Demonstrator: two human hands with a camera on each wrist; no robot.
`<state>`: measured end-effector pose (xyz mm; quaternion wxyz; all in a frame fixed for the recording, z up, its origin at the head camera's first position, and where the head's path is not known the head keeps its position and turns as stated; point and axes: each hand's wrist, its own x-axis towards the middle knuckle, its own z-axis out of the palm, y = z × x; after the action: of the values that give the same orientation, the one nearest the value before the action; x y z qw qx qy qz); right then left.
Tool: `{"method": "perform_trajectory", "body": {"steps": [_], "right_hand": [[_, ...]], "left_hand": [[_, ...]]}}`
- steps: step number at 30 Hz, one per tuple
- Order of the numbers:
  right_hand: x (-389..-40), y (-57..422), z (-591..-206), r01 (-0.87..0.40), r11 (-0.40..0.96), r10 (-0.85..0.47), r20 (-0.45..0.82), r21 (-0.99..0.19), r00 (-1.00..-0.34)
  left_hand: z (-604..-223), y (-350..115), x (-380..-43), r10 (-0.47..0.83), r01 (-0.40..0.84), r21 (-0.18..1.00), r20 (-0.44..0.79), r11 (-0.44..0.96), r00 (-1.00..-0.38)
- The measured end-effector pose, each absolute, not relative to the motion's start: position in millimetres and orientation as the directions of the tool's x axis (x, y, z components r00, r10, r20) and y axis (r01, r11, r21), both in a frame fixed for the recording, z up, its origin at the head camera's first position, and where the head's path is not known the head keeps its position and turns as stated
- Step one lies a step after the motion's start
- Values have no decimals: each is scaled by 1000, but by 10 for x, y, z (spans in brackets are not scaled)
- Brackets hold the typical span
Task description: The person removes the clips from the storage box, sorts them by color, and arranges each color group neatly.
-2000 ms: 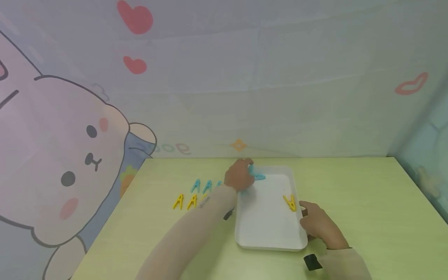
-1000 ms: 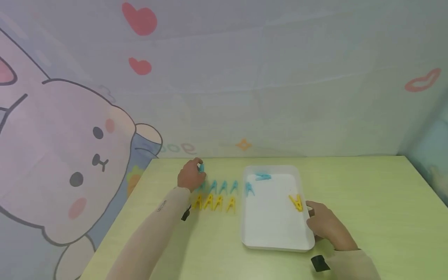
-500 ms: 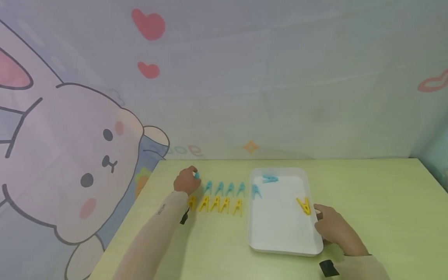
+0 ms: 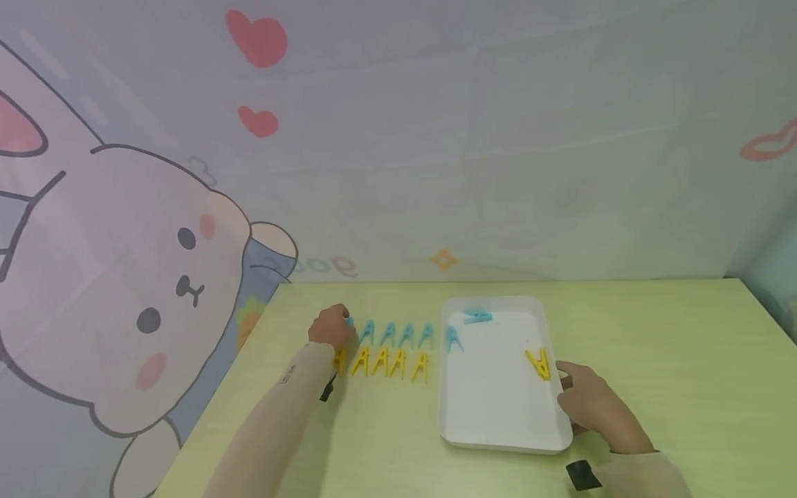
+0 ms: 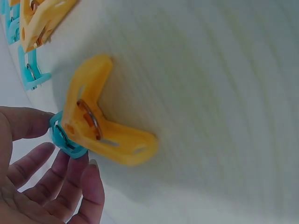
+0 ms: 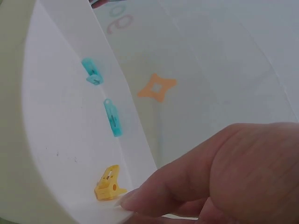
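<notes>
My left hand pinches a blue clothespin between thumb and fingertips at the left end of a row of blue clothespins on the table. In the left wrist view a yellow clothespin stands out large in front of it, partly covering it. Below the blue row runs a row of yellow clothespins. My right hand grips the right rim of a white tray, thumb over the edge in the right wrist view. Inside lie two blue clothespins and one yellow clothespin.
The pale green table ends at the back against a cloth backdrop printed with a rabbit and hearts. The tray's left wall stands just right of both clothespin rows.
My left hand has gone from the tray's far left corner to the left end of the blue row with a blue clothespin and has come down there. My right hand stays on the tray.
</notes>
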<state>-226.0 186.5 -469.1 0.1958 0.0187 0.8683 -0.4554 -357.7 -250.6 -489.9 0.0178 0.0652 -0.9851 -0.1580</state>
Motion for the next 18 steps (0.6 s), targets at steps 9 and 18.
{"method": "perform_trajectory", "body": {"steps": [9,18], "right_hand": [[-2227,1860,-4661,216,583,-134,-355,-783,-925],[-2217,1851,-4668,207,568,-127,-334,-796,-934]], "left_hand": [[-4908,-2521,-3567,-149,-150,326,-26,933,-988],[-4749,-2363,-3549,-109,-40,385,159,922,-981]]}}
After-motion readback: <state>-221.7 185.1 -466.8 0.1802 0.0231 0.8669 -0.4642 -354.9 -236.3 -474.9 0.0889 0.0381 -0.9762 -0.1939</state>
